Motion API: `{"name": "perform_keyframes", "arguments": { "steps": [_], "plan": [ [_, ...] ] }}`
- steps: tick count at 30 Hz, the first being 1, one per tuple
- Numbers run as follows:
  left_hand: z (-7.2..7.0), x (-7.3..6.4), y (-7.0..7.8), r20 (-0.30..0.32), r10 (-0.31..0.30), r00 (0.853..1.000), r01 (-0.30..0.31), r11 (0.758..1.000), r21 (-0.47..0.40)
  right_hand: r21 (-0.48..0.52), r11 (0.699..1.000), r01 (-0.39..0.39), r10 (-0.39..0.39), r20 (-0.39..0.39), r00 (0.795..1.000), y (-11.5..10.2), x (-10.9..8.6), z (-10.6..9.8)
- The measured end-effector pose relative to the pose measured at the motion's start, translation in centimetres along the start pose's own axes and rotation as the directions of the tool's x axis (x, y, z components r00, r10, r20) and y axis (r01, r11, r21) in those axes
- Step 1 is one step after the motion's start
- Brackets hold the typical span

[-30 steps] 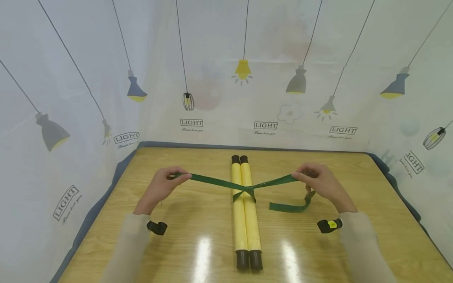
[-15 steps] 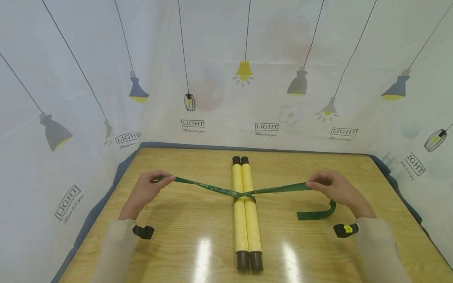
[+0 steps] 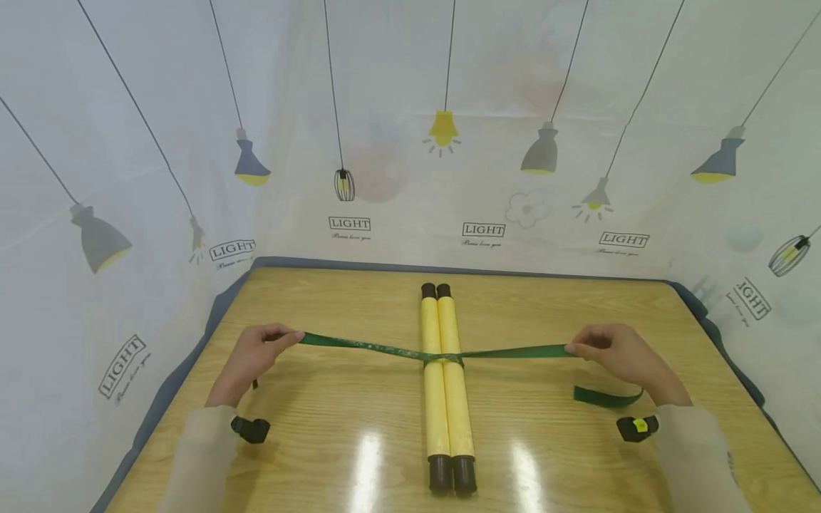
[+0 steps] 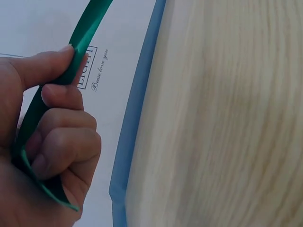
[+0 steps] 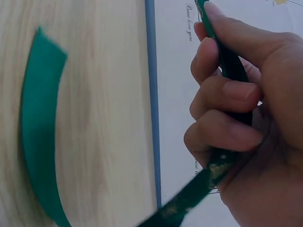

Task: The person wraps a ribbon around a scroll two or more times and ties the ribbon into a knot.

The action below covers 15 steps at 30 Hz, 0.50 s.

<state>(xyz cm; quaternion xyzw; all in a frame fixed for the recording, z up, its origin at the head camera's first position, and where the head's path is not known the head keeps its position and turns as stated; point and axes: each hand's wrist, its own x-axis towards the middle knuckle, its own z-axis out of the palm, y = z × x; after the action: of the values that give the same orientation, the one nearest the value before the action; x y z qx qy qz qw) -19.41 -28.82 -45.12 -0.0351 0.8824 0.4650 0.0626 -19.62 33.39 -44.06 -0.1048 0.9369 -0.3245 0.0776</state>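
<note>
Two yellow rods [image 3: 447,410] with dark end caps lie side by side, pointing away from me on the table. A green ribbon [image 3: 513,353] is wrapped round both near their middle and crosses on top. My left hand [image 3: 253,356] pinches one end between thumb and forefinger, and the short tail [image 4: 42,187] runs through the palm. On the other side my right hand [image 3: 625,356] pinches the opposite length, its remaining fingers curled over the ribbon. From that palm a longer tail [image 5: 42,127] hangs down. Both lengths stretch nearly straight out from the crossing.
The wooden table [image 3: 359,299] has a blue cloth edging [image 3: 212,320] along its back and sides. White curtains printed with lamps [image 3: 398,206] stand round it on three sides. A black wrist camera [image 3: 251,429] sits on each wrist.
Both hands have moved apart and lower, drawing the ribbon lengths outward. The crossing over the rods has tightened and lies flatter. The right tail has shifted right with the hand.
</note>
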Motion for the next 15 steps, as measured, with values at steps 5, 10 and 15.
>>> {"name": "perform_keyframes", "arguments": {
  "steps": [5,10,15],
  "plan": [
    [0.1,0.1,-0.8,0.004,-0.082,0.997,0.082,0.996,-0.024,0.013,0.999,-0.037,0.037,0.001,0.999,1.0,0.0,0.7],
    [0.3,0.0,-1.4,0.011,-0.141,0.990,0.141,0.990,-0.007,0.009,0.999,-0.046,0.046,0.004,0.999,2.0,-0.1,1.5],
    [0.6,-0.3,-2.0,0.000,-0.163,0.987,0.163,0.986,0.040,0.021,0.997,-0.079,0.079,-0.009,0.997,3.0,-0.5,2.2]
  ]
}}
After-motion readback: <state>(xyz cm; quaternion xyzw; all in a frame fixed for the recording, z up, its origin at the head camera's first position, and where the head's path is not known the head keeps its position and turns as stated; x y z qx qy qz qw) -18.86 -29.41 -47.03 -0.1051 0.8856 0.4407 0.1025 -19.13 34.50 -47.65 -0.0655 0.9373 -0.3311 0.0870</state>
